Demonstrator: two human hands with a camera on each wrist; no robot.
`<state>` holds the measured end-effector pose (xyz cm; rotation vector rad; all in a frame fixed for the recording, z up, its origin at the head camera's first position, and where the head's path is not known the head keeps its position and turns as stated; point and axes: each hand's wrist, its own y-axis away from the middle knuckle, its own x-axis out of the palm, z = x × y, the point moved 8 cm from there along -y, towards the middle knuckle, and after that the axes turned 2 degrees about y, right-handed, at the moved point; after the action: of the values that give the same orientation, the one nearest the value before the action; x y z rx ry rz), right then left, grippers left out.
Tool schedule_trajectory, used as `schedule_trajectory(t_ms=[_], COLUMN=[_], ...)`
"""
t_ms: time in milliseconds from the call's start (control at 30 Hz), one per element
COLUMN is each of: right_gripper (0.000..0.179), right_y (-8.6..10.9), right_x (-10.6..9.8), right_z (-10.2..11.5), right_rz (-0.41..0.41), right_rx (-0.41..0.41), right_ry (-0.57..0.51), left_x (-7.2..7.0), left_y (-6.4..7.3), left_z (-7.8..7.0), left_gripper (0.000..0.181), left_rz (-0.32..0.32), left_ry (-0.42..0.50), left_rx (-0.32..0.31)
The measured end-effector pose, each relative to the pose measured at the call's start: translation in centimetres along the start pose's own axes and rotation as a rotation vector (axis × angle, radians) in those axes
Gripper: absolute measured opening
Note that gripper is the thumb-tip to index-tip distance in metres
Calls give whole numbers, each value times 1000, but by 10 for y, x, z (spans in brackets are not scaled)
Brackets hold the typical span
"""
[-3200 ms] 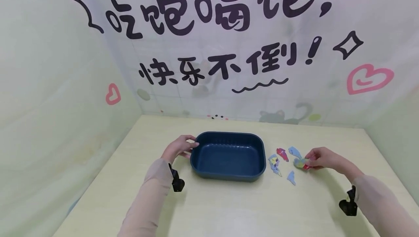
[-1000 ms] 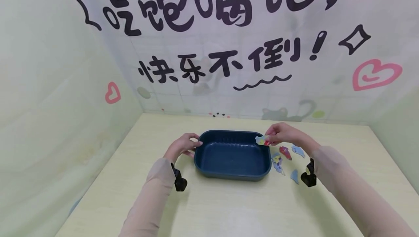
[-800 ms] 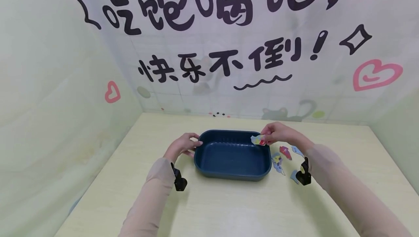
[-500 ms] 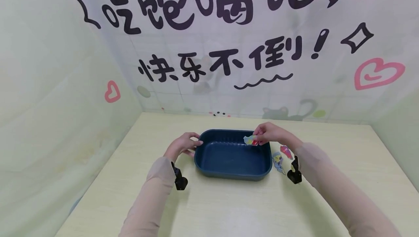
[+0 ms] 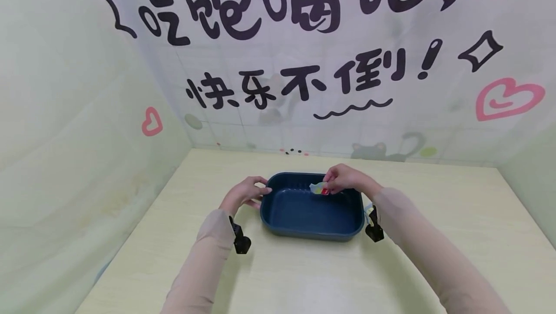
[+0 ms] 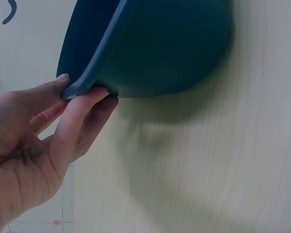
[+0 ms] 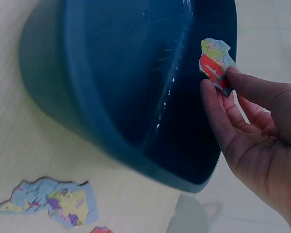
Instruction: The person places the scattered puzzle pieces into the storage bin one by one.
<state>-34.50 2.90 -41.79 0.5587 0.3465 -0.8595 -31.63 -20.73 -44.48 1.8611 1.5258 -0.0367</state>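
A dark blue rectangular basin (image 5: 310, 232) stands on the pale table. My left hand (image 5: 245, 192) pinches its left rim, thumb on top and fingers under the lip, as the left wrist view shows at the basin rim (image 6: 99, 58). Between thumb and fingertips, my right hand (image 5: 345, 178) holds a map puzzle piece (image 7: 216, 63) printed in yellow, red and light blue. That piece hangs over the back part of the basin's inside, near the far wall. In the right wrist view another map puzzle piece (image 7: 51, 199), blue with yellow and purple, lies on the table beside the basin.
A red piece (image 7: 102, 229) shows at the bottom edge of the right wrist view. The right forearm (image 5: 417, 227) covers the table right of the basin. A printed cloth backdrop (image 5: 278, 63) rises behind the table (image 5: 451, 208). Black wrist cameras (image 5: 374, 231) hang below both wrists.
My right hand has lifted the puzzle piece from the group at the right and carried it left over the basin, moving further in. My left hand keeps its hold on the rim.
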Motion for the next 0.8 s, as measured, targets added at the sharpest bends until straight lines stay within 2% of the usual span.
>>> schedule_trajectory(t_ms=[267, 367, 433, 533, 600, 667, 767, 800], right_gripper=[15, 18, 18, 16, 16, 16, 20, 20], right_y=[-12, -21, -34, -81, -97, -99, -59, -47], right_x=[11, 16, 20, 29, 35, 40, 45, 46], right_z=[15, 15, 9, -29, -41, -41, 0, 12], right_rz=[-15, -23, -29, 8, 26, 23, -29, -42], right_rx=[5, 31, 30, -35, -31, 5, 104, 105], right_ry=[133, 160, 159, 98, 74, 63, 99, 104], left_x=[0, 0, 0, 0, 0, 0, 0, 0], left_y=[0, -1, -1, -1, -1, 0, 0, 0], left_z=[1, 1, 1, 2, 1, 1, 0, 0], left_gripper=[36, 35, 35, 34, 34, 34, 34, 34], left_rz=[5, 0, -1, -9, -11, -15, -14, -12], left_ry=[24, 22, 13, 5, -1, 3, 11, 13], left_rx=[4, -2, -3, -6, -3, -5, -5, -5])
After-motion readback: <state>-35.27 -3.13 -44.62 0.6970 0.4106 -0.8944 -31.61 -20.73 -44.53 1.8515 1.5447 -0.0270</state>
